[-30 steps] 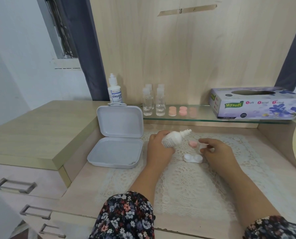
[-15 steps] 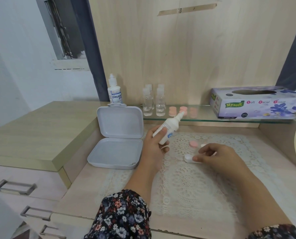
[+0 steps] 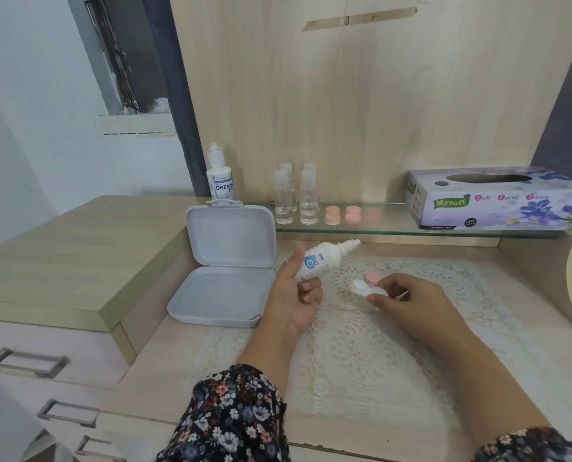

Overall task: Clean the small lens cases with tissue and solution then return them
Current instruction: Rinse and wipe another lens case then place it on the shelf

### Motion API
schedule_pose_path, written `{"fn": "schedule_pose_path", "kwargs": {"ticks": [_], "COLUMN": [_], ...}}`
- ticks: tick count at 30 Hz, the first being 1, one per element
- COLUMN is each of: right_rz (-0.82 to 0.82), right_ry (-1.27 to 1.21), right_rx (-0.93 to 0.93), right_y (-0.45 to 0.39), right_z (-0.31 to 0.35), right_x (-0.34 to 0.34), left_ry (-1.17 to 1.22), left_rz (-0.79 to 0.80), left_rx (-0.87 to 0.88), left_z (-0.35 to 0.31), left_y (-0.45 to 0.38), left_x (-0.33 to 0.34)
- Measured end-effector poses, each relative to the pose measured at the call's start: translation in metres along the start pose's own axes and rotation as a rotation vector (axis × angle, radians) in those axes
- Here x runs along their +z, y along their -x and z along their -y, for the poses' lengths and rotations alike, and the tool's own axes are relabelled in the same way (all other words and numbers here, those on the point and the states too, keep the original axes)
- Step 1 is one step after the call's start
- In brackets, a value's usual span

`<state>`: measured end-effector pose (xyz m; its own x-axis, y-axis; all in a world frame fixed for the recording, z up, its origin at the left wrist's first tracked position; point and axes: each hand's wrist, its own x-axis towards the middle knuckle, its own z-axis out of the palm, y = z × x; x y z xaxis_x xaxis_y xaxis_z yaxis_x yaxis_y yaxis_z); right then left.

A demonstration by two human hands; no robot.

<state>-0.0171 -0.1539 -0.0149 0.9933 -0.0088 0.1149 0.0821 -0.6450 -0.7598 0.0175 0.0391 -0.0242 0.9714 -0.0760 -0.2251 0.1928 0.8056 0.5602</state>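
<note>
My left hand [image 3: 294, 295] grips a small white solution bottle [image 3: 318, 263], its nozzle tilted up and to the right. Just to the right, my right hand [image 3: 408, 301] pinches a white lens case [image 3: 366, 288] and holds it slightly off the lace mat [image 3: 361, 345]. A pink cap [image 3: 372, 277] lies on the mat right behind the case. The purple tissue box [image 3: 491, 200] stands on the glass shelf [image 3: 394, 230] at the right.
An open grey plastic box [image 3: 224, 278] stands left of the mat, lid up. On the shelf stand a larger solution bottle [image 3: 220, 178], several clear small bottles [image 3: 296, 201] and several pink caps [image 3: 343, 215]. Drawers with metal handles [image 3: 28, 363] are at lower left.
My left hand has lifted the bottle and turned its palm up, nozzle now pointing right. My right hand has picked the white lens case up off the mat.
</note>
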Motion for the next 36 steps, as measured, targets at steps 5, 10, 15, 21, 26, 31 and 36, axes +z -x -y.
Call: {"fn": "schedule_pose_path", "kwargs": {"ticks": [5,10,15,21,26,31,36], "right_rz": [-0.016,-0.015,-0.038,-0.047,-0.044,-0.046,-0.049], "right_ry": [-0.146,-0.209,-0.294,-0.377,-0.404,-0.420,-0.417], "right_rx": [0.005,0.009,-0.015,-0.006,0.000,-0.002,0.001], "right_y": [-0.0010,-0.0009,-0.0018,-0.0037,-0.0051,-0.0046,-0.0054], "right_z": [0.0002,0.0008,0.0026,0.0023,0.0009,0.0008,0.0018], "right_x": [0.0011,0.0020,0.0029,0.0042,0.0049,0.0047,0.0049], "left_ry": [0.151,0.045,0.020,0.095,0.097,0.119,0.099], "left_rz": [0.028,0.004,-0.024,-0.029,-0.021,0.052,0.023], "left_rx": [-0.005,0.065,0.067,0.048,0.038,0.037,0.061], "left_z": [-0.0029,-0.0027,-0.0039,-0.0062,-0.0068,-0.0052,-0.0059], "left_y": [0.0050,0.0063,0.0064,0.0069,0.0073,0.0086,0.0090], "left_x": [0.0013,0.0067,0.0079,0.0048,0.0061,0.0060,0.0076]}}
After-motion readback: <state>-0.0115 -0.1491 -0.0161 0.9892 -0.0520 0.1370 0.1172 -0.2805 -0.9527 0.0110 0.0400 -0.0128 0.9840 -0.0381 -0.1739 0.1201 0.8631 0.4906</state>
